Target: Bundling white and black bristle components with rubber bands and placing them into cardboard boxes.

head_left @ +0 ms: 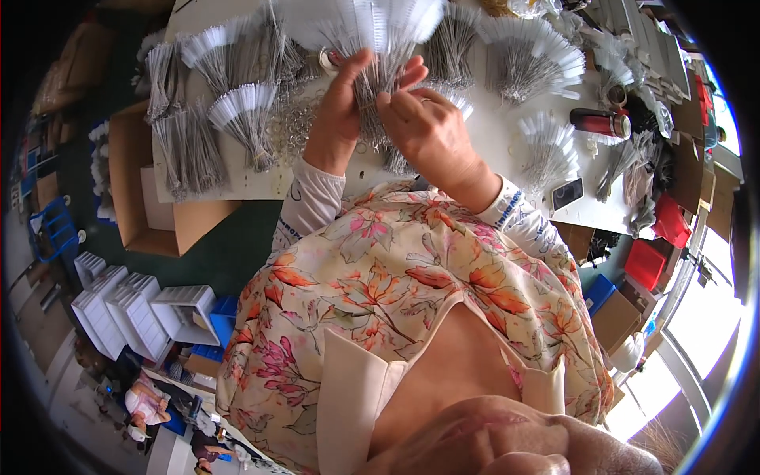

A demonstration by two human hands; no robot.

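Both hands' fingers clamp one bundle of thin grey wires point(378, 79). White tags fan out above the left hand point(342, 99) and right hand point(423, 127).

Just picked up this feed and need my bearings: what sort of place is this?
Probably a small assembly or packing workshop. The white table is covered with fanned bundles of thin wires with white tags, both hands work one such bundle, and white plastic bins and cardboard boxes stand on the floor.

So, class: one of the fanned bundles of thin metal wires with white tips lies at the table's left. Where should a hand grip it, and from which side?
Grip the fanned bundle at its narrow gathered waist, coming from above, since the white tips splay too wide to close a hand around.
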